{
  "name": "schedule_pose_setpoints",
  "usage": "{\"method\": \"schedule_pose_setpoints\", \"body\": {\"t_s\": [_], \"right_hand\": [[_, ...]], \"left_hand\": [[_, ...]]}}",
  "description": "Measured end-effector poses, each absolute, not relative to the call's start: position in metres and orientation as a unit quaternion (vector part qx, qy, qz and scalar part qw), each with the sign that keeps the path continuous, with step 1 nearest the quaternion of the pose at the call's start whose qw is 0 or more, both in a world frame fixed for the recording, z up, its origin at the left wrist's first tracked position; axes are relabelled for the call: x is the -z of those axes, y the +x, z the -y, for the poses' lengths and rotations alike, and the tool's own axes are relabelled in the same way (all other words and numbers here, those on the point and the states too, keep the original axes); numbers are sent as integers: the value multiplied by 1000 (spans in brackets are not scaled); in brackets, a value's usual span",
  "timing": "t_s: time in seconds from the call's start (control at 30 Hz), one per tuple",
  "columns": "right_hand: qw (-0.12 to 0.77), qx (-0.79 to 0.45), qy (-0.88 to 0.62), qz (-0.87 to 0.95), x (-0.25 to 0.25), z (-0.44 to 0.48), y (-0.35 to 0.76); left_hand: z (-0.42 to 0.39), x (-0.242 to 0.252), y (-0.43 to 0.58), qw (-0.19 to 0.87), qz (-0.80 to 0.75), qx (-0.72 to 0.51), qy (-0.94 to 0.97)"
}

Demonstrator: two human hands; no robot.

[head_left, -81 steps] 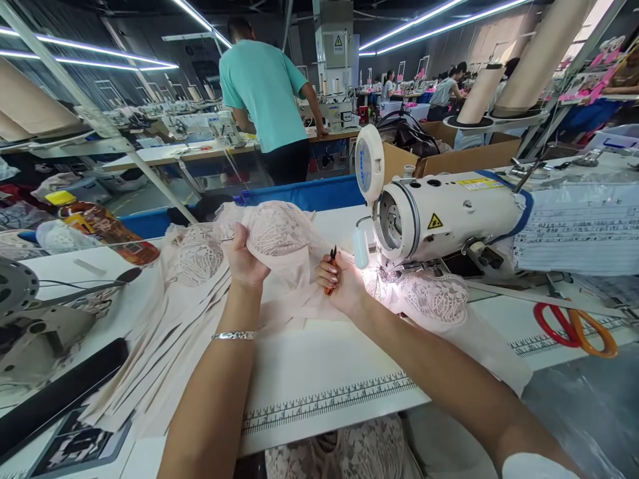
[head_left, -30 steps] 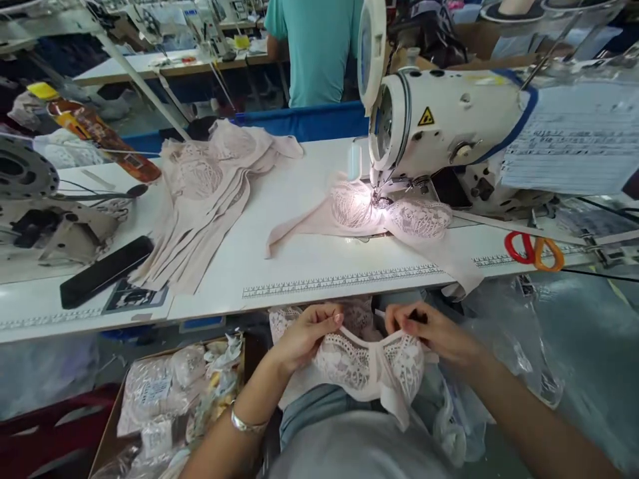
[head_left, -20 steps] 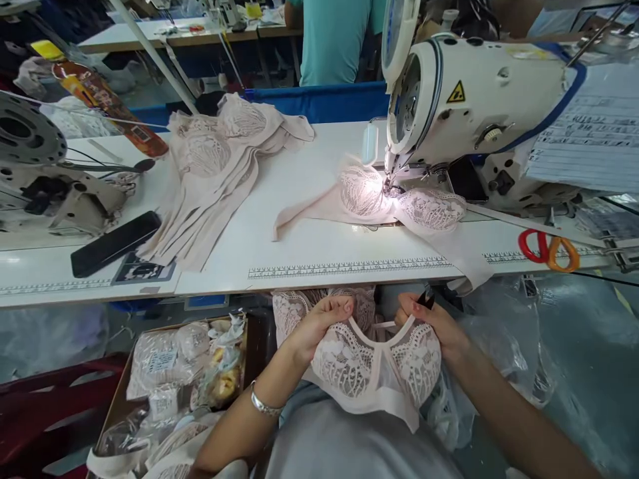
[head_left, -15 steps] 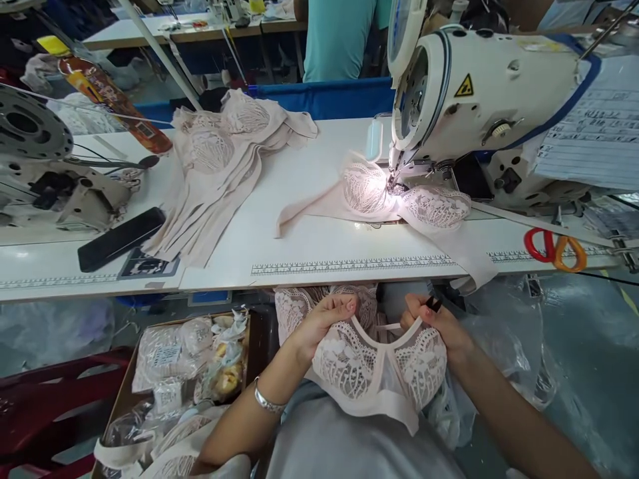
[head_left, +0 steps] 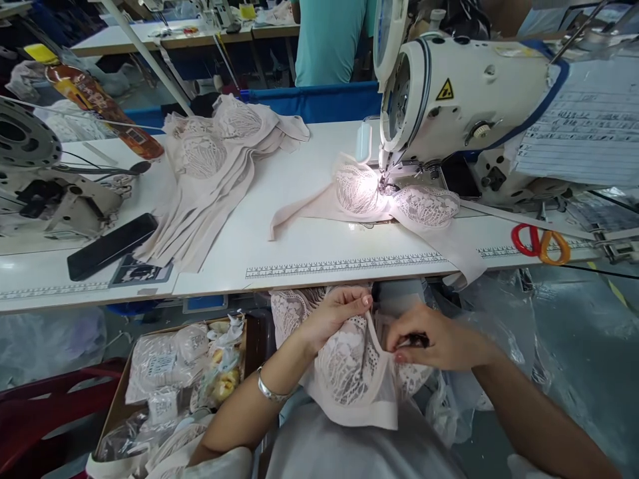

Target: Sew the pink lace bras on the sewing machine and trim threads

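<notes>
Below the table edge, a pale pink lace bra (head_left: 344, 372) hangs over my lap. My left hand (head_left: 344, 313) is closed, pinching the upper edge of one cup near its strap end. My right hand (head_left: 434, 336) is closed at the bra's centre, fingertips against the neckline trim. Small dark thread snips (head_left: 418, 340) show partly between its fingers; the rest is hidden in the hand. The far cup is partly covered by that hand. Another pink bra (head_left: 424, 206) lies under the lit needle of the white sewing machine (head_left: 469, 100).
A stack of pink bras (head_left: 214, 159) lies on the white table (head_left: 299, 256), near a black phone-like slab (head_left: 112, 246) and a bottle (head_left: 94, 100). Red-and-orange-handled scissors (head_left: 540, 243) rest at the right edge. A carton (head_left: 117, 416) of bagged pieces stands lower left. A person (head_left: 329, 43) is beyond.
My right hand has moved left and down from the far cup's strap end to the bra's centre. The bra has folded and turned, with the near cup now foremost. My left hand keeps its pinch.
</notes>
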State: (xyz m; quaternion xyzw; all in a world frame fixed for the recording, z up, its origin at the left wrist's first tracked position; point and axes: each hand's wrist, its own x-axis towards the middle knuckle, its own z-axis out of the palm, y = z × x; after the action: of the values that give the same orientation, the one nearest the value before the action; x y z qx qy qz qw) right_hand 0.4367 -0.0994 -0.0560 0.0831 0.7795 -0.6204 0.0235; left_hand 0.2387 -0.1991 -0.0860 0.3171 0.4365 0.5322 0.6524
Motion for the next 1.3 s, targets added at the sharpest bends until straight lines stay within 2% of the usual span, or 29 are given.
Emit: {"method": "schedule_pose_setpoints", "body": {"t_s": [0.07,0.13,0.2,0.3,0.43,0.7,0.83,0.9,1.0,1.17,1.3], "right_hand": [[-4,668,96,-738,53,103,444],[-69,704,141,-693,51,105,453],[-128,702,203,-670,51,110,461],[-153,636,274,-705,52,122,462],[-177,532,324,-762,60,140,453],[-272,454,266,-806,83,152,447],[-335,333,260,-842,89,149,447],[-327,297,266,-857,93,146,449],[-270,354,225,-866,95,140,456],[-136,551,199,-799,81,123,472],[-135,602,199,-761,71,108,485]], "left_hand": [[199,76,238,476,-530,-583,391],[206,65,239,284,-585,-607,456],[217,58,244,210,-575,-581,537],[232,59,259,231,-513,-505,654],[236,75,276,209,-541,-461,672],[230,88,271,186,-595,-497,604],[234,87,269,246,-606,-513,555],[235,84,267,290,-601,-526,527],[234,77,261,326,-587,-552,494],[236,76,244,395,-586,-573,416],[242,82,235,408,-602,-574,376]]}}
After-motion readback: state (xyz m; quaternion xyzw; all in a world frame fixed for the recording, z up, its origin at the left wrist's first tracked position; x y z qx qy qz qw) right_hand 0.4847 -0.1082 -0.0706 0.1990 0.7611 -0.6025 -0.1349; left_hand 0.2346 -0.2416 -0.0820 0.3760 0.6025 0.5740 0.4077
